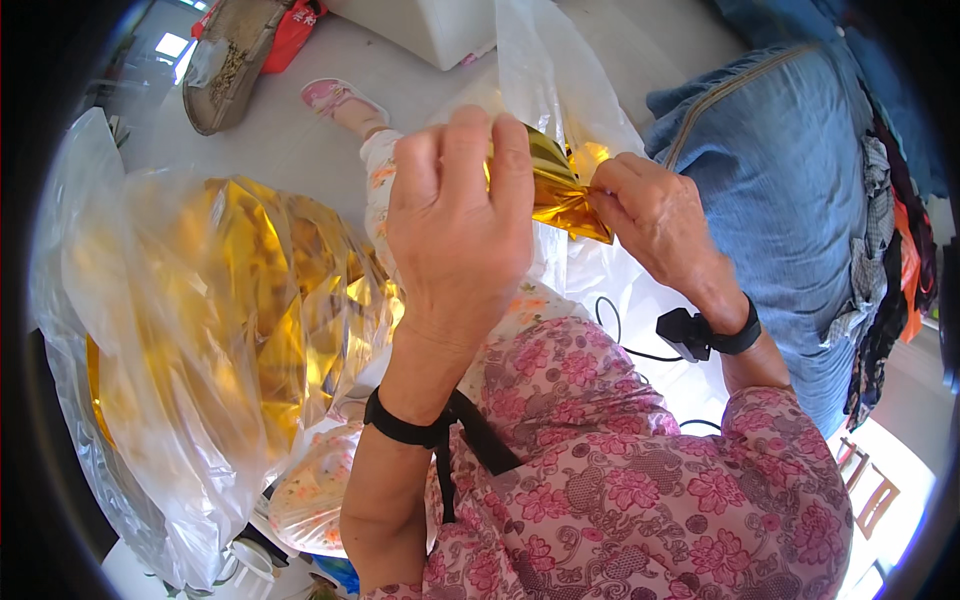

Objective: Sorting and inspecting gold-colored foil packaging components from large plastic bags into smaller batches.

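Note:
My left hand (465,202) is raised in front of me, its fingers bent over the left end of a piece of shiny gold foil (562,199). It hides part of the foil, and its fingertips cannot be seen. On the other side, my right hand (645,210) pinches the creased right end of the foil between thumb and fingers. Behind the foil hangs a translucent plastic bag (555,75) with a bit more gold in it. Both wrists wear black straps.
At the left, a large clear plastic bag (202,300) holds crumpled gold foil. Blue denim cloth (772,187) is heaped at the right, beside other hanging fabrics (874,240). A brown container (225,75) and a red bag (296,34) are on the floor, upper left. A thin black cable (649,355) runs near my lap.

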A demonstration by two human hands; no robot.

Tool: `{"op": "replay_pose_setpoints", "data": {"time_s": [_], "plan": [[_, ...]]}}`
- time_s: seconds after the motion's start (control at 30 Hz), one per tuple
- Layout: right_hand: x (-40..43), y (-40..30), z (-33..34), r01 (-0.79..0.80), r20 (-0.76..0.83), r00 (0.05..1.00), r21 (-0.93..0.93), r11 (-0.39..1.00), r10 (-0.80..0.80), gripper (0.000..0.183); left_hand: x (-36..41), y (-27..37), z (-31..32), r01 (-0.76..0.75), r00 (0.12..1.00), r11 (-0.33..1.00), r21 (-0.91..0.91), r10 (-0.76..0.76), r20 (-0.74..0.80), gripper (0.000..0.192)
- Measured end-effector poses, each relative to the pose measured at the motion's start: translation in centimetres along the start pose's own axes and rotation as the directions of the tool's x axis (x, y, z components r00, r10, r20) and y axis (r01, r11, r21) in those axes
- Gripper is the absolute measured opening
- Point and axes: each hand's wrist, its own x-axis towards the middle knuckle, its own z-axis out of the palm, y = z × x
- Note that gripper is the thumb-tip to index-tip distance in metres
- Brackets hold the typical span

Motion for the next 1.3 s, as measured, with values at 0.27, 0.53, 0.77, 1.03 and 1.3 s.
{"op": "replay_pose_setpoints", "data": {"time_s": [0.27,0.53,0.77,1.03,1.3], "plan": [[1.5,0.1,-1.2,0.096,-0.021,0.995,-0.172,0.98,-0.101,0.013,-1.3,-1.2,-0.6,-0.033,0.974,0.999,-0.024,0.038,0.223,0.017],[2.9,-0.5,-1.4,-0.019,-0.54,0.842,-0.027,0.999,0.002,0.033,-2.8,-1.3,0.2,0.392,0.92,0.903,-0.176,-0.382,0.089,0.01],[1.3,-3.8,3.1,-0.316,0.0,0.922,0.58,0.751,0.388,0.026,-3.3,0.2,0.3,0.717,0.687,0.554,-0.424,-0.664,0.295,0.006],[1.3,-3.5,5.5,-0.444,0.177,0.86,0.722,0.53,0.479,0.024,-3.9,0.7,0.4,0.826,0.55,0.38,-0.416,-0.703,0.45,0.009],[1.2,-3.2,5.4,-0.463,0.233,0.848,0.764,0.45,0.476,0.02,-4.5,-0.2,0.5,0.84,0.527,0.327,-0.433,-0.682,0.507,0.011]]}}
